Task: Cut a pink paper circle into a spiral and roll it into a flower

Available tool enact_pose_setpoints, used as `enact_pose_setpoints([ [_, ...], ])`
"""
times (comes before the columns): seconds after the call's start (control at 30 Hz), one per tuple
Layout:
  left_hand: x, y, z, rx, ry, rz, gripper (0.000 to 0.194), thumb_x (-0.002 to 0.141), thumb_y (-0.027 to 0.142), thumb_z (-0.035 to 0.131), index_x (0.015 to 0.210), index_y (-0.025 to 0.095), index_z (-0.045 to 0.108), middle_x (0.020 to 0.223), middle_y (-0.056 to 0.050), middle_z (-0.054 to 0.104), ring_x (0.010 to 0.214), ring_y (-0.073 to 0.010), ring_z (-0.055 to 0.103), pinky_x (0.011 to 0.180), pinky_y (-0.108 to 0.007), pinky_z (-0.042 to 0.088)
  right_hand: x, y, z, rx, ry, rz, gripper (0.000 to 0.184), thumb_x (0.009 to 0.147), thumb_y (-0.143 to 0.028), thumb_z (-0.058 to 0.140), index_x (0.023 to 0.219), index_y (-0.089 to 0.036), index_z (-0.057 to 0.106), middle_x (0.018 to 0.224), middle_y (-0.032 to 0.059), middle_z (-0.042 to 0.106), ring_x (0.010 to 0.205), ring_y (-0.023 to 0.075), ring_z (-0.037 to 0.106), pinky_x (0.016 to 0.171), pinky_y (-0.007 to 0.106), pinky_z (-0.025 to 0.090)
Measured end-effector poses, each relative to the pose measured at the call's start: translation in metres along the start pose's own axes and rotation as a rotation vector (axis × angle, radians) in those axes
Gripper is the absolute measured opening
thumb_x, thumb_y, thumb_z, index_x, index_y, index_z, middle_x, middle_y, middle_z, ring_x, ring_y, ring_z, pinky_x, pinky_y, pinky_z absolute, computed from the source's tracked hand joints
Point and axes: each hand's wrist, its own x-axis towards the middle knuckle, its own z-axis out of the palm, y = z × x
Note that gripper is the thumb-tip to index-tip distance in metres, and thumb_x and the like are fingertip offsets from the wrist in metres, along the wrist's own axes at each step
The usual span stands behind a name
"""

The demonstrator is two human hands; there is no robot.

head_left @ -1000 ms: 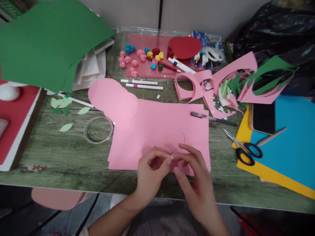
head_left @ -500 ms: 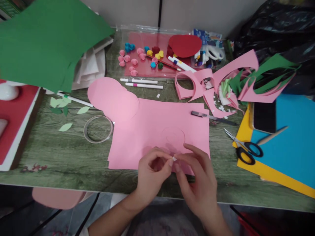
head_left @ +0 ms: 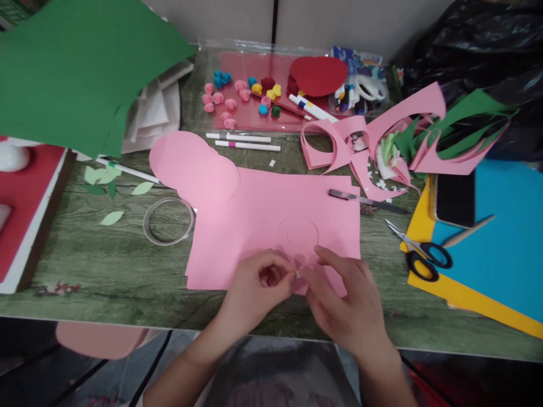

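Observation:
A tiny white piece [head_left: 297,275], perhaps paper or tape, is pinched between the thumb and index finger of my left hand [head_left: 261,285]. My right hand [head_left: 348,299] comes in from the other side, its index fingertip at the piece and its other fingers spread. Both hands are over the near edge of a stack of pink paper sheets [head_left: 263,209]. A faint spiral or circle line [head_left: 298,232] marks the top sheet just beyond my fingers. On the stack's left corner lie pink paper circles [head_left: 190,169], and at its right a craft knife [head_left: 343,195].
Left of the stack are a tape roll [head_left: 146,223] and green paper leaves [head_left: 112,217]. Scissors [head_left: 424,257] and a phone [head_left: 456,199] lie right, on blue and yellow sheets. Pink paper offcuts [head_left: 360,135] and small rolled paper buds [head_left: 230,104] are farther back.
My hands have drawn closer around the white piece. My right index finger has moved in to meet it, and both wrists have spread slightly outward.

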Motion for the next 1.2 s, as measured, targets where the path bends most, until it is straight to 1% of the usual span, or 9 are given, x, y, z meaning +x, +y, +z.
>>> enact_pose_setpoints([
  [0.17,0.001,0.001,-0.003,0.020,-0.028,-0.019,0.004,0.071,0.017,0.058,0.068,0.016,0.061,0.066,0.000,0.060,0.059,-0.0100,0.049,0.054,-0.022,0.037,0.002,0.001,0.001,-0.009,0.051,0.052,0.033,0.075,-0.011,0.055,0.105,-0.025,0.055,0.119,0.0093,0.051,0.091,0.0219,0.056,0.075,0.040,0.043],
  [0.3,-0.001,-0.001,-0.002,-0.114,0.033,-0.028,0.008,0.073,0.023,0.062,0.071,0.016,0.062,0.069,0.000,0.060,0.061,-0.0091,0.050,0.056,-0.021,0.038,0.005,-0.006,-0.004,0.180,0.162,0.301,0.025,0.074,-0.010,0.059,0.095,-0.023,0.058,0.104,0.0066,0.055,0.091,0.0199,0.055,0.077,0.037,0.044],
  [0.47,-0.005,-0.012,0.008,-0.372,0.067,0.019,0.003,0.074,0.021,0.063,0.076,0.019,0.065,0.073,0.001,0.061,0.069,-0.0084,0.054,0.062,-0.019,0.042,0.010,-0.018,-0.006,0.444,0.154,0.529,0.012,0.074,-0.015,0.061,0.082,-0.023,0.061,0.096,0.0033,0.053,0.092,0.0182,0.054,0.078,0.035,0.044],
  [0.63,-0.008,-0.022,0.014,-0.544,0.046,-0.016,0.005,0.075,0.017,0.063,0.078,0.020,0.066,0.071,0.002,0.060,0.064,-0.0066,0.052,0.059,-0.018,0.042,0.012,-0.021,-0.002,0.459,0.146,0.572,0.008,0.074,-0.019,0.063,0.079,-0.024,0.063,0.096,0.0032,0.053,0.093,0.0196,0.053,0.077,0.036,0.044],
  [0.8,-0.010,-0.020,0.016,-0.590,0.050,0.007,0.006,0.074,0.017,0.063,0.079,0.019,0.067,0.072,0.001,0.061,0.062,-0.0071,0.054,0.058,-0.019,0.045,0.010,-0.021,0.001,0.370,0.208,0.496,0.006,0.075,-0.019,0.061,0.079,-0.023,0.061,0.091,0.0031,0.053,0.086,0.0185,0.055,0.072,0.034,0.045],
  [0.97,-0.016,-0.018,0.021,-0.409,0.133,0.188,0.012,0.078,0.018,0.058,0.085,0.019,0.068,0.079,-0.004,0.063,0.068,-0.0110,0.058,0.060,-0.023,0.049,0.006,-0.020,-0.007,-0.010,0.275,0.217,0.016,0.069,-0.018,0.070,0.081,-0.022,0.061,0.076,0.0016,0.059,0.071,0.0177,0.058,0.065,0.034,0.042],
  [1.07,-0.024,-0.021,0.019,-0.227,0.211,0.288,0.027,0.080,0.015,0.054,0.105,0.020,0.061,0.082,-0.004,0.063,0.073,-0.0121,0.060,0.063,-0.023,0.050,0.000,-0.016,-0.020,-0.080,0.278,0.067,0.014,0.065,-0.019,0.072,0.072,-0.021,0.060,0.063,-0.0010,0.060,0.059,0.0147,0.056,0.056,0.030,0.038],
  [1.13,-0.027,-0.023,0.012,-0.038,0.263,0.355,0.037,0.080,0.010,0.051,0.115,0.021,0.054,0.085,-0.004,0.063,0.076,-0.0123,0.059,0.066,-0.024,0.050,-0.004,-0.010,-0.030,-0.068,0.276,0.065,0.015,0.065,-0.019,0.073,0.071,-0.022,0.060,0.063,-0.0012,0.059,0.059,0.0152,0.055,0.056,0.030,0.038],
  [1.2,-0.026,-0.025,0.003,0.281,0.247,0.534,0.036,0.076,0.006,0.053,0.110,0.019,0.057,0.095,-0.007,0.062,0.087,-0.0158,0.058,0.074,-0.028,0.050,-0.004,0.000,-0.036,-0.034,0.191,0.174,0.017,0.067,-0.018,0.070,0.081,-0.023,0.061,0.075,0.0017,0.059,0.069,0.0180,0.056,0.062,0.033,0.041],
])
